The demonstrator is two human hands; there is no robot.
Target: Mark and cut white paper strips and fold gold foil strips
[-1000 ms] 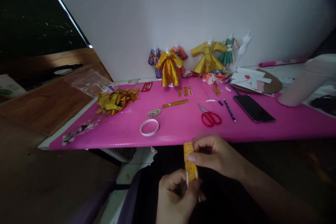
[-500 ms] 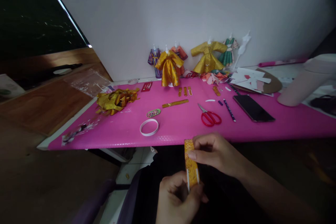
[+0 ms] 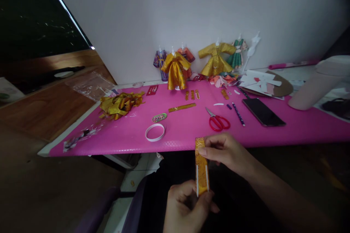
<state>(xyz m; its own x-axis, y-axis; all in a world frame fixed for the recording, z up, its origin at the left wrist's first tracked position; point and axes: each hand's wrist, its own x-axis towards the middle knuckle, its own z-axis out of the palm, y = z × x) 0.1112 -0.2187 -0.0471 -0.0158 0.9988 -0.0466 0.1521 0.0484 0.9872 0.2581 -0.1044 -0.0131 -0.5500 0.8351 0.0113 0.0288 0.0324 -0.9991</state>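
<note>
Between my two hands, just in front of the table edge, is a gold patterned fabric strip [image 3: 202, 180] with narrow white lines along both sides of its lower half. My left hand [image 3: 188, 205] pinches its lower end between thumb and fingers. Higher up, my right hand [image 3: 228, 153] grips the strip with the thumb on its face and the fingers behind. Beyond my hands lie red-handled scissors [image 3: 217, 121], a white ring [image 3: 155, 133] and another flat gold strip [image 3: 182, 107]. Several small gold pieces [image 3: 193, 95] are farther back.
Dressed miniature mannequins [image 3: 176, 69] stand along the wall behind the pink table [image 3: 131, 134]. Gold fabric scraps [image 3: 120, 105] are heaped at left. A phone [image 3: 262, 112], a patterned pen [image 3: 238, 114], paper pieces [image 3: 258, 82] and a pale bottle [image 3: 314, 87] occupy the right side.
My right hand and the strip's upper end have risen slightly and shifted right. More of the strip and its white side lines shows; both hands keep their grip.
</note>
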